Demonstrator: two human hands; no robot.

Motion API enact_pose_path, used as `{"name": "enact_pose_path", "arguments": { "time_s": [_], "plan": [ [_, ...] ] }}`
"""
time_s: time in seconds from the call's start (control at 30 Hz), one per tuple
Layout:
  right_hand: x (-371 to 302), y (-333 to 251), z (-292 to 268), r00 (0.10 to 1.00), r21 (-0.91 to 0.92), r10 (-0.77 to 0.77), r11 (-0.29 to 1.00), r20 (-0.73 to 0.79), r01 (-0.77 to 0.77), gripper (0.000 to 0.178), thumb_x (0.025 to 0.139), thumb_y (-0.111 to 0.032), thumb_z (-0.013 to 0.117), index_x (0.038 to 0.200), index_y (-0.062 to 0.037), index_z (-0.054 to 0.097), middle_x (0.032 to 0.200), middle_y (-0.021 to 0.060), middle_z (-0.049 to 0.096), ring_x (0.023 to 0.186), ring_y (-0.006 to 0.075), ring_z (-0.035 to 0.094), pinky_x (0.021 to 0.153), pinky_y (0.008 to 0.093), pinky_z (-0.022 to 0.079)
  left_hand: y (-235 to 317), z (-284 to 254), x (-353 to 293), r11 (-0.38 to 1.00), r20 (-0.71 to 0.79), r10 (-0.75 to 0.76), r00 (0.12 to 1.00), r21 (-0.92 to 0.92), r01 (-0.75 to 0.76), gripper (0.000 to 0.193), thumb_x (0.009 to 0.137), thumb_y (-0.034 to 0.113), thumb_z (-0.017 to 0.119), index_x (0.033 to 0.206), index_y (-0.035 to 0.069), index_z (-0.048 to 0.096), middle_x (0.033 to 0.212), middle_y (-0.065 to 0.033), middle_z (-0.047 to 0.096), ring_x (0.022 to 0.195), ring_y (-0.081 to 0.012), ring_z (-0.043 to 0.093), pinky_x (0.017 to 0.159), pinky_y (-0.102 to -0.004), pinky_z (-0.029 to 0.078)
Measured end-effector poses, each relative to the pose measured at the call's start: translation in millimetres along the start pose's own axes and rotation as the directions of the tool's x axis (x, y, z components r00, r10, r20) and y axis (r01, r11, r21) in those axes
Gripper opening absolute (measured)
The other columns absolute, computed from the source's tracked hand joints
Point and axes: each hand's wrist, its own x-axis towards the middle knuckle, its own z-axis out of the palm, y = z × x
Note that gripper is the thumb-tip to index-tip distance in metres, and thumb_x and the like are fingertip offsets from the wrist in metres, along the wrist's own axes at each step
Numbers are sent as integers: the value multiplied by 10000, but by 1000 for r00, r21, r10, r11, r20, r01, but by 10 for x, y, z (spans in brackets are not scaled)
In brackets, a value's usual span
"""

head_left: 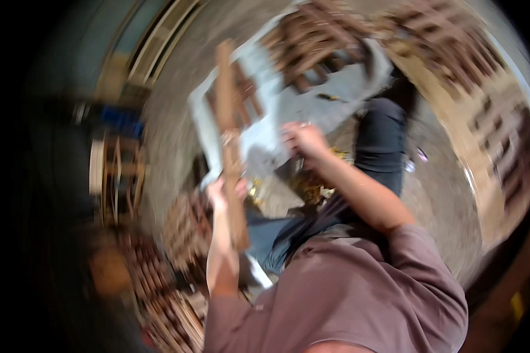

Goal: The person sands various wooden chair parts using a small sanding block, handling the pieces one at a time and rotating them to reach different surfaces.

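Note:
My left hand (218, 191) is wrapped round the lower part of a long brown wooden piece (225, 97), which stands nearly lengthwise in front of me. Some lighter, uneven marks show near its middle. To the right of it, my right hand (305, 141) hovers over a pale sheet (330, 88) with its fingers curled in; motion blur hides what is in them, if anything. A small dark tool with a yellowish part (331, 97) lies on that sheet, beyond my right hand. Between my legs are small yellowish bits (315, 191), too blurred to name.
Stacked brown wooden slats (318, 41) lie at the far side of the sheet. More wooden parts (506, 147) rest on light boards at right. Stacked wood pieces (144, 265) stand at lower left, near a wooden frame (123, 170) and a blue bin (122, 119).

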Motion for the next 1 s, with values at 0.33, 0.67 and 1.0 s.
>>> {"name": "enact_pose_path", "arguments": {
  "time_s": [0.33,0.67,1.0],
  "plan": [
    [-235,117,163,982,-103,-79,990,171,98,189,975,-203,609,924,-24,636,593,-53,430,513,54,370,462,235,264,-40,-272,-215,976,341,203,918,-145,-162,708,750,191,722,1349,-57,437,1208,-164,577,1009,-270,611,864,-380,505],
    [265,-472,570,938,-291,-329,892,110,346,432,902,-135,716,1294,-9,586,1040,93,697,581,45,486,512,198,401,-287,-1014,-898,806,83,185,979,557,-200,769,617,66,880,1305,25,540,1126,-56,644,1087,-164,571,977,-323,439],
    [256,295,521,922,-420,-55,879,384,227,297,877,-40,709,1154,46,648,806,31,641,560,50,459,495,208,362,-599,-1358,-1686,491,-186,340,922,871,-6,676,611,-16,832,1236,96,600,1063,-136,705,988,-235,685,877,-336,530]
  ]
}}
